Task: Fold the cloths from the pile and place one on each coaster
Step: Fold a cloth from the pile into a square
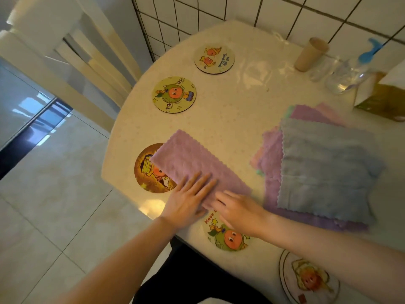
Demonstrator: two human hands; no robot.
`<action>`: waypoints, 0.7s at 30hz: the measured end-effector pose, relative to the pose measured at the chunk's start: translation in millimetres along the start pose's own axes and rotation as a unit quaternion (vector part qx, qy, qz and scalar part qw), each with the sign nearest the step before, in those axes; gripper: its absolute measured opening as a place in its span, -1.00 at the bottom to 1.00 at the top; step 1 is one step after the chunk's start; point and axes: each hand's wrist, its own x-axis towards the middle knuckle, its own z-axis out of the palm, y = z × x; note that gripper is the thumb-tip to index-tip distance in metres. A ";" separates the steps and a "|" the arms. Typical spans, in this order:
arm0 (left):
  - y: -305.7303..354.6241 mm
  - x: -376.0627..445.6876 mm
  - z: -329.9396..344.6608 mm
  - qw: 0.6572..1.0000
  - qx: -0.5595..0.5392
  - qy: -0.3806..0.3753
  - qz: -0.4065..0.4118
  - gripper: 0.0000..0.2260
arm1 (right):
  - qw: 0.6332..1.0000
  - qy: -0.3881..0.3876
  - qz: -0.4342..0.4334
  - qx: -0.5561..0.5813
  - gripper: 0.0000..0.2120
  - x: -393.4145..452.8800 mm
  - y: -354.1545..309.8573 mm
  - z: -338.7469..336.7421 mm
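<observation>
A pink cloth [192,159], folded into a long strip, lies on the table and overlaps the right side of a dark orange coaster [145,172]. My left hand [188,200] presses flat on the strip's near end with straight fingers. My right hand [238,210] rests on the same end just to the right, partly covering a coaster printed "Have" [228,238]. The cloth pile [324,170], blue on top of purple and pink ones, sits to the right. Bare coasters lie at the far left [174,94], further back [214,59] and at the near right [309,279].
A cream chair [72,55] stands left of the round table [230,110]. At the back right are a cardboard tube [310,54], a clear bottle with a blue top [350,71] and a tissue box [385,95]. A tiled wall runs behind.
</observation>
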 end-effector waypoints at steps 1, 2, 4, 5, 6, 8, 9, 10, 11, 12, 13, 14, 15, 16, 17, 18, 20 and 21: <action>3.2 -2.2 4.0 1.000 -0.006 0.001 0.001 -0.41 | 1.000 0.001 -0.015 0.006 -0.67 -1.4 -4.6 -2.7; 4.3 -5.6 7.8 1.000 -0.009 0.004 0.003 -0.46 | 0.999 0.008 -0.041 0.005 -0.72 -2.7 -6.9 -7.0; 3.6 -15.3 14.1 1.000 -0.015 -0.005 0.021 -0.52 | 0.995 0.027 -0.093 -0.022 -0.84 -4.5 -2.0 -9.7; 2.5 -21.2 16.8 0.999 -0.018 -0.008 0.032 -0.52 | 0.996 0.023 -0.088 -0.024 -0.84 -4.9 5.3 -9.5; 1.0 -26.5 19.3 0.999 -0.020 -0.004 0.044 -0.51 | 0.997 0.013 -0.070 -0.024 -0.78 -4.8 16.1 -7.3; -2.9 -35.9 20.4 0.998 -0.022 -0.007 0.059 -0.51 | 0.997 -0.025 -0.056 -0.049 -0.44 -1.4 38.6 2.8; -4.7 -40.5 20.4 0.998 -0.025 -0.008 0.059 -0.51 | 0.993 -0.055 -0.072 -0.070 -0.33 1.5 47.7 7.6; -6.1 -44.0 20.9 0.998 -0.029 -0.005 0.056 -0.51 | 0.988 -0.086 -0.092 -0.091 -0.30 4.5 54.6 10.3; -6.7 -47.8 18.5 0.998 -0.036 -0.009 0.044 -0.51 | 0.982 -0.110 -0.111 -0.104 -0.30 7.7 59.5 11.3; -7.3 -50.4 17.8 0.999 -0.041 -0.003 0.033 -0.51 | 0.978 -0.126 -0.124 -0.114 -0.31 9.3 63.9 12.5; -6.8 -52.6 15.6 0.999 -0.051 0.000 0.019 -0.51 | 0.975 -0.140 -0.130 -0.115 -0.31 9.5 67.7 14.2; -6.7 -54.4 13.9 0.997 -0.070 0.005 0.006 -0.50 | 0.974 -0.148 -0.129 -0.112 -0.32 9.6 69.9 14.8; -5.8 -54.9 8.3 0.994 -0.108 -0.003 -0.012 -0.46 | 0.976 -0.150 -0.122 -0.103 -0.32 9.5 72.2 15.0; -6.6 -54.6 3.8 0.987 -0.160 -0.002 -0.033 -0.42 | 0.978 -0.147 -0.111 -0.094 -0.32 11.1 74.7 16.2; -7.1 -53.8 -1.6 0.973 -0.223 -0.007 -0.061 -0.39 | 0.982 -0.143 -0.095 -0.082 -0.33 13.2 76.3 17.0; -8.5 -52.0 -7.7 0.957 -0.277 -0.004 -0.086 -0.41 | 0.985 -0.139 -0.078 -0.062 -0.34 16.9 77.3 17.2; -10.0 -47.5 -19.2 0.932 -0.337 0.016 -0.133 -0.61 | 0.988 -0.148 -0.012 0.029 -0.44 25.4 75.0 13.8; -10.4 -44.7 -22.7 0.920 -0.354 0.022 -0.170 -0.73 | 0.984 -0.148 0.038 0.092 -0.54 29.1 72.8 10.5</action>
